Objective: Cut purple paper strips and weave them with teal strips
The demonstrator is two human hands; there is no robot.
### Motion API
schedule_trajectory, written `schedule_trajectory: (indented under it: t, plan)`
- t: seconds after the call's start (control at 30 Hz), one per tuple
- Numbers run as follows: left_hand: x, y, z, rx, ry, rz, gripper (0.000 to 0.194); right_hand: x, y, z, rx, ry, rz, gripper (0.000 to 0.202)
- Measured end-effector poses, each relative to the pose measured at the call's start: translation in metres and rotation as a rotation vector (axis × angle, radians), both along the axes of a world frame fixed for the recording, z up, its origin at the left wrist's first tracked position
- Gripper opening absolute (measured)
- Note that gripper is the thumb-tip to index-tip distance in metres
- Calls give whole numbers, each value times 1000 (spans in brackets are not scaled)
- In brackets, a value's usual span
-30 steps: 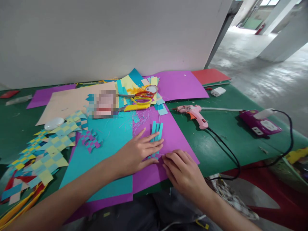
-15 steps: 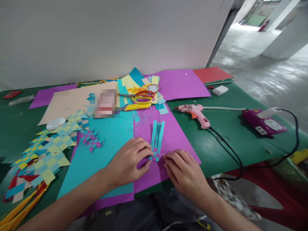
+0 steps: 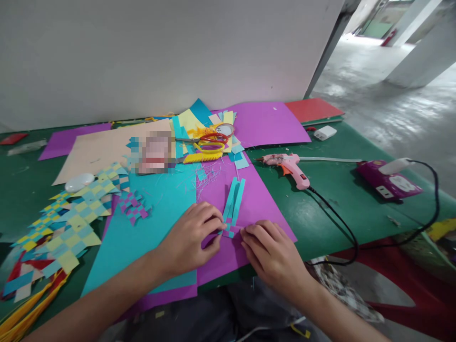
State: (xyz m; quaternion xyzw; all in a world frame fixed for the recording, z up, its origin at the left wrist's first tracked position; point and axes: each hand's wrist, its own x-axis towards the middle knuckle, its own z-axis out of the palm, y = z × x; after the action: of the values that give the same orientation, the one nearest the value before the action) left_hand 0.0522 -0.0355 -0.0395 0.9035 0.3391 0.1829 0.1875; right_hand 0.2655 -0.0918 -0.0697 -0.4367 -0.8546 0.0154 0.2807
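A small weave of teal and purple paper strips [image 3: 233, 204] lies over a purple sheet [image 3: 261, 204], its teal ends pointing away from me. My left hand [image 3: 195, 232] pinches the weave's left edge between thumb and fingers. On the other side, my right hand [image 3: 272, 247] pinches the end of a purple strip running out to the right. The checkered part shows between the two hands. Under my left forearm is a large teal sheet [image 3: 142, 242], with a small purple and teal woven piece [image 3: 133, 206] on it.
A pink glue gun [image 3: 290, 166] lies on the green table [image 3: 331, 199], its black cord trailing right. Scissors [image 3: 210, 147], a yellow cutter [image 3: 203, 157] and paper scraps sit behind the hands. Woven pieces [image 3: 76, 223] pile at left, near a white mouse [image 3: 80, 182].
The teal strips have drawn closer together and lean a little more to the right. Both hands keep their grips with barely any movement; the whole view has shifted slightly.
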Motion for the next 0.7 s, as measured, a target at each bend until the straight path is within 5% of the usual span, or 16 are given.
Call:
schedule_trajectory:
  t: [0.7]
  plan:
    - [8, -1, 1, 42, 98, -4, 21, 0, 0, -1, -5, -32, -3, 20]
